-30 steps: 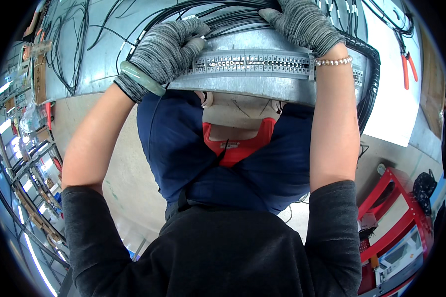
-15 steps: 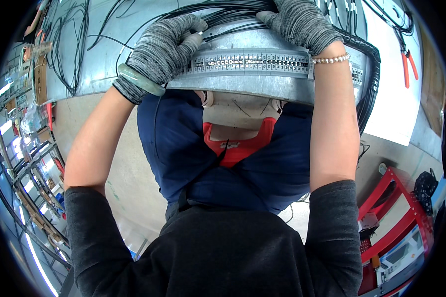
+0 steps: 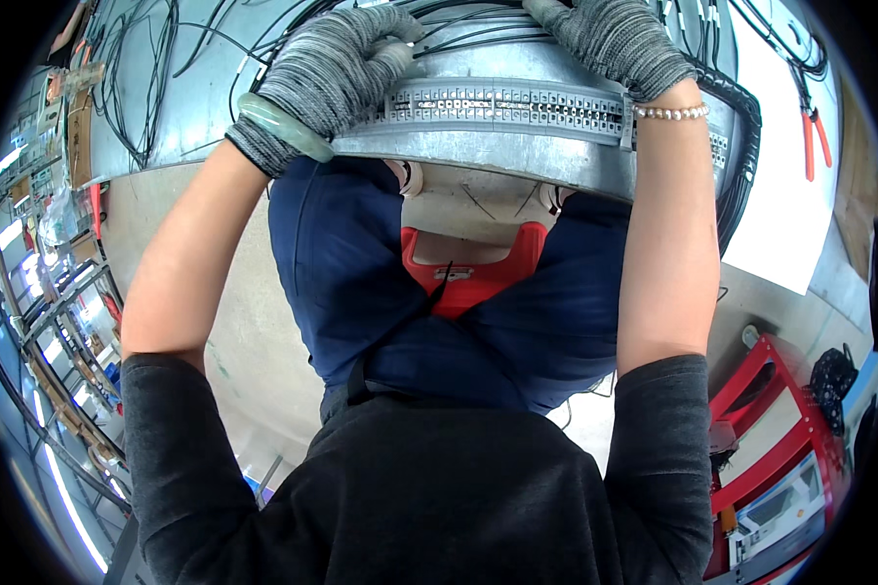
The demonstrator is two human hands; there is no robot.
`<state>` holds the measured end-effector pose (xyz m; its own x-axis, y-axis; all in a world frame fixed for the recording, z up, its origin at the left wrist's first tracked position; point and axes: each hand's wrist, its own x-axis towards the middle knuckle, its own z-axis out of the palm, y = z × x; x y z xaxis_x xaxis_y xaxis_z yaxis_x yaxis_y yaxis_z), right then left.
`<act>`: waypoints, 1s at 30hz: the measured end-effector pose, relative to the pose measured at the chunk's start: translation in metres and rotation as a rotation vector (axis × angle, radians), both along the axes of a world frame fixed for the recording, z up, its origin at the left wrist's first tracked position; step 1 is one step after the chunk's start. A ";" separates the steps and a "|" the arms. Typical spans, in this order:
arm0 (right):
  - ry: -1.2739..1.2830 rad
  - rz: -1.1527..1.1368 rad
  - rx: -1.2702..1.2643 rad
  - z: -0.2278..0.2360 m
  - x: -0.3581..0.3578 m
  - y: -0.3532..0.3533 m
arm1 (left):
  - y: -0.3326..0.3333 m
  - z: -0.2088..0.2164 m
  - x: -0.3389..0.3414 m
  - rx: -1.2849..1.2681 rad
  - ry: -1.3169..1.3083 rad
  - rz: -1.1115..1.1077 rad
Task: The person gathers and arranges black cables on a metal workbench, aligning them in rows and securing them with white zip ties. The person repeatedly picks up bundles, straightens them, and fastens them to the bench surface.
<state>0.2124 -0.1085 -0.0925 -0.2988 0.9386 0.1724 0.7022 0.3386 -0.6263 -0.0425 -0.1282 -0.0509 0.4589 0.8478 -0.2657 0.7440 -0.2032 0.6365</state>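
Both my hands wear grey knitted gloves and rest over a metal panel (image 3: 498, 156). My left hand (image 3: 337, 73) is closed, its thumb and fingers curled at the ends of thin black cables (image 3: 488, 41); the exact grip is partly hidden. My right hand (image 3: 619, 44) lies over the same cables farther right, its thumb pointing left. The top edge of the picture cuts off its other fingers. Between my wrists, a long row of grey terminal blocks (image 3: 502, 105) is mounted near the panel's front edge.
A black wrapped cable bundle (image 3: 749, 127) bends down past my right forearm. Red-handled pliers (image 3: 818, 141) lie on white paper (image 3: 776, 229). Loose cables (image 3: 112, 88) spread at far left. Below are a red stool (image 3: 473, 290), a red metal frame (image 3: 766, 419) and shelving (image 3: 59, 336).
The view has shifted slightly, with the panel and right hand appearing a little farther right and higher. Both hands stay at the cables.
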 end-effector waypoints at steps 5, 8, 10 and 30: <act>-0.006 -0.022 -0.092 0.008 0.002 -0.001 | 0.009 -0.002 -0.002 0.031 0.022 -0.054; -0.020 -0.041 -0.112 0.012 0.000 0.000 | 0.005 0.002 0.007 0.022 0.071 0.008; -0.023 -0.045 -0.087 0.012 0.000 -0.001 | 0.004 -0.006 0.002 -0.003 0.008 0.038; -0.022 -0.039 0.056 0.005 0.001 0.000 | -0.009 -0.019 0.010 0.031 -0.179 0.246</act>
<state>0.2134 -0.1089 -0.0873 -0.2665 0.9386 0.2193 0.7286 0.3451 -0.5916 -0.0320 -0.1376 -0.0700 0.2763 0.9457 -0.1713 0.6499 -0.0525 0.7582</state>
